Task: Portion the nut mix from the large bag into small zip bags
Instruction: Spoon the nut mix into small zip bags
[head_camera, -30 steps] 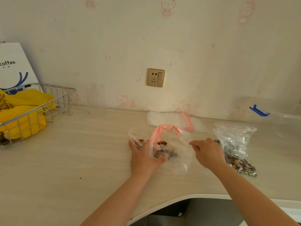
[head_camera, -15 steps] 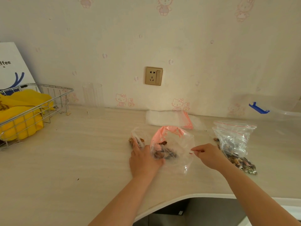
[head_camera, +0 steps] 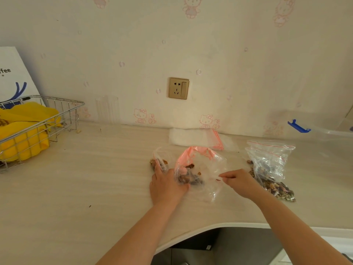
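The small zip bag lies on the counter between the two hands, its pink-edged mouth gaping toward the wall and a clump of nuts sitting low against its left side. The left hand grips that left wall, fingers curled into the plastic — the right hand pinches the opposite edge of the opening, fingertips narrow. The mouth runs left to right between them, so sealing looks like a matter of drawing both edges together. The large bag, still holding mix, stands just beyond the right hand — nearer to it.
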